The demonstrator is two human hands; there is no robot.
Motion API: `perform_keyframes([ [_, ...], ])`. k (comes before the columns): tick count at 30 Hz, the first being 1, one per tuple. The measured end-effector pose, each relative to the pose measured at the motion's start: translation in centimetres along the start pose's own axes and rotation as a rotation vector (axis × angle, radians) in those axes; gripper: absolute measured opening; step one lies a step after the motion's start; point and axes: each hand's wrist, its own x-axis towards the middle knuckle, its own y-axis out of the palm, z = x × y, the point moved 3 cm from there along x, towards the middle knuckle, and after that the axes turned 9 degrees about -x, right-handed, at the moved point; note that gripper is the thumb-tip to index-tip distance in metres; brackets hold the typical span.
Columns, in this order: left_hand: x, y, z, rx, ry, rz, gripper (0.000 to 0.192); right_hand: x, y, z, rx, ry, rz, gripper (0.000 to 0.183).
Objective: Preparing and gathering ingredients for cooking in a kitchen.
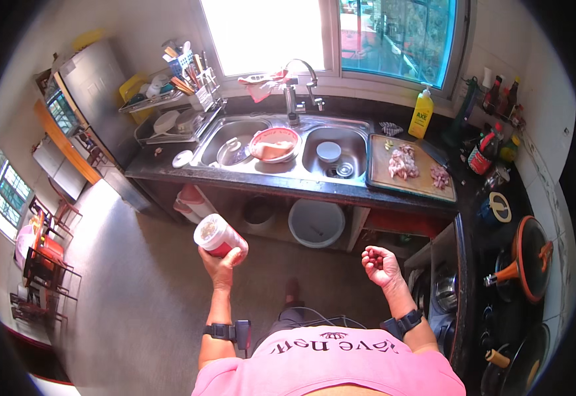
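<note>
A plastic jar (220, 236) with a whitish lid and a red label is held in my left hand (222, 262), in front of the counter. My right hand (381, 266) hangs over the floor with its fingers curled; nothing shows in it. Beyond the hands is a double-bowl steel sink (288, 168). A red-rimmed bowl (274, 145) holding raw meat sits between the basins. In the right basin stands a small white bowl (328, 152). Right of the sink, a cutting board (383, 168) bears chopped raw meat (403, 163), with a cleaver (432, 152) at its far right edge.
A dish rack (144, 133) stands left of the sink below the window. A yellow soap bottle (421, 113) and sauce bottles (483, 148) stand at the back right. A lidded orange pan (531, 260) is on the stove side. Under the counter is a round tub (316, 222).
</note>
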Motion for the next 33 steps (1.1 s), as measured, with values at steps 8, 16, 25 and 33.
perform_keyframes([
  [8, 13.5, 4.9, 7.3, 0.026, 0.06, 0.033, 0.074, 8.2, 4.5, 4.7, -0.041, -0.104, -0.014, 0.01],
  [16, 23.5, 7.2, 13.2, 0.145, 0.022, 0.151, 0.078, 14.2, 8.3, 7.1, -0.041, -0.079, -0.089, 0.013],
  [25, 25.6, 8.6, 18.5, 0.314, 0.034, 0.187, 0.085, 20.7, 12.6, 10.5, -0.09, -0.007, -0.115, 0.009],
  [33, 25.2, 8.7, 18.2, 0.425, 0.062, 0.234, 0.095, 25.3, 13.9, 13.3, -0.067, 0.051, -0.068, 0.011],
])
